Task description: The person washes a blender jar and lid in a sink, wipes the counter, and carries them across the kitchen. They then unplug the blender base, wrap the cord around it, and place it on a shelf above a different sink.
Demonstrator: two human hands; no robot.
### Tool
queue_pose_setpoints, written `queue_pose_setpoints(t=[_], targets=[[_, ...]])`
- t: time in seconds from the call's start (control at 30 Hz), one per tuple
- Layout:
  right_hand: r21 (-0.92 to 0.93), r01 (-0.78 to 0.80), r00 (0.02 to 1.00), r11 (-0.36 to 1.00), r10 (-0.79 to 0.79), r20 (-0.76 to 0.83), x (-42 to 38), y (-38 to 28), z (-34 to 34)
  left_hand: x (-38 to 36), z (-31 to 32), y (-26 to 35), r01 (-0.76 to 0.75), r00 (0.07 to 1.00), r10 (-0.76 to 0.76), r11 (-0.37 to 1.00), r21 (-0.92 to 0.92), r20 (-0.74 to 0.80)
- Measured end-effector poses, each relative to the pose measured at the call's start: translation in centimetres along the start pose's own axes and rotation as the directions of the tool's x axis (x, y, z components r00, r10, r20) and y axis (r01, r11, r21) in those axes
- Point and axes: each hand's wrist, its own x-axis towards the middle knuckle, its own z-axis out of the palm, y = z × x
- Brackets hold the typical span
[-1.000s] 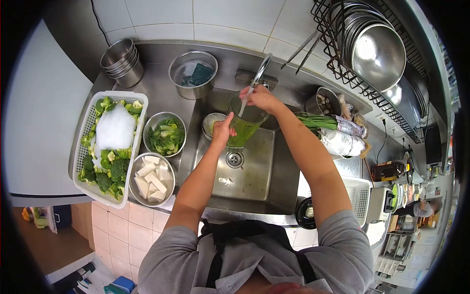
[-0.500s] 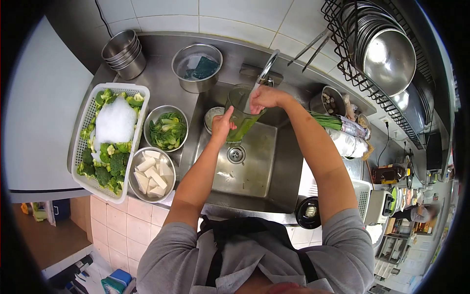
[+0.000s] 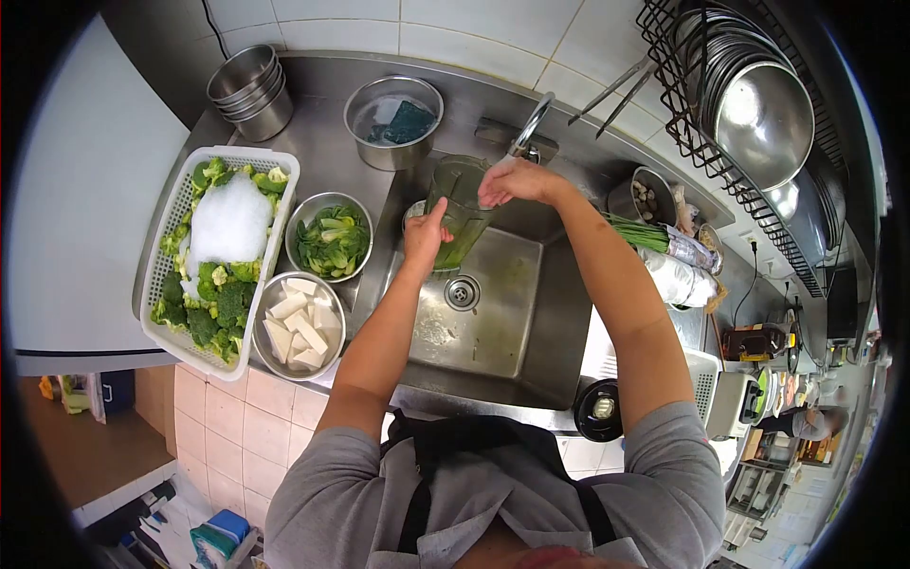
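Observation:
A clear blender jar (image 3: 463, 224) with a green tint and green liquid low inside is tilted over the sink. My left hand (image 3: 427, 237) grips its left side, thumb pointing up along the wall. At the jar's upper right rim is my right hand (image 3: 517, 182), palm turned down and fingers loosely curved with nothing seen in them. The curved metal faucet (image 3: 534, 121) rises just behind my right hand. Below the jar, the sink (image 3: 483, 327) shows its round drain (image 3: 462, 293) and wet patches on the bottom.
Left of the sink stand a bowl of leafy greens (image 3: 329, 237), a bowl of white blocks (image 3: 300, 327) and a white basket (image 3: 152, 284) of broccoli. A metal pot (image 3: 393, 152) holds a dark scouring pad. Stacked pots (image 3: 248, 90) stand behind; a wire rack (image 3: 697, 152) hangs right.
The white water stream at the faucet no longer shows. My right hand's fingers have lifted slightly at the jar's rim, and the jar has shifted a little. The whole view has turned slightly.

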Motion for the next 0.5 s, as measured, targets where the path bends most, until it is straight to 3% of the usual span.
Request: queue_pose_setpoints(t=[0.13,0.2,0.23,0.3,0.33,0.4,0.5], targets=[[-0.091,0.005,0.996,0.996,0.003,0.086,0.4,0.0,0.1,0.1,0.1,0.1,0.03,0.999,-0.029,0.999,0.027,-0.024],[-0.335,0.089,0.992,0.938,-0.052,0.118,0.6,0.1,0.1,-0.1,0.3,0.2,0.034,0.999,-0.032,0.998,0.045,-0.042],[-0.335,0.089,0.992,0.938,-0.051,0.118,0.5,0.1,0.0,0.0,0.2,0.1,0.035,0.999,-0.033,0.998,0.045,-0.042],[-0.797,0.182,0.976,0.576,-0.204,0.075,0.2,0.5,-0.2,0.0,-0.1,0.3,0.036,0.999,-0.036,0.999,0.025,-0.016],[-0.796,0.18,0.976,0.578,-0.204,0.072,0.4,0.8,-0.2,-0.1,0.0,0.5,0.037,0.999,-0.037,0.999,0.027,-0.014],[-0.809,0.015,0.974,0.588,-0.193,-0.122,1.3,1.5,0.3,-0.2,-0.2,0.7,0.031,0.999,-0.03,1.0,0.003,-0.036],[-0.849,-0.098,0.961,0.519,-0.173,-0.216,2.4,2.9,0.2,-0.2,-0.8,0.5,0.034,0.999,-0.034,0.999,0.0,-0.028]])
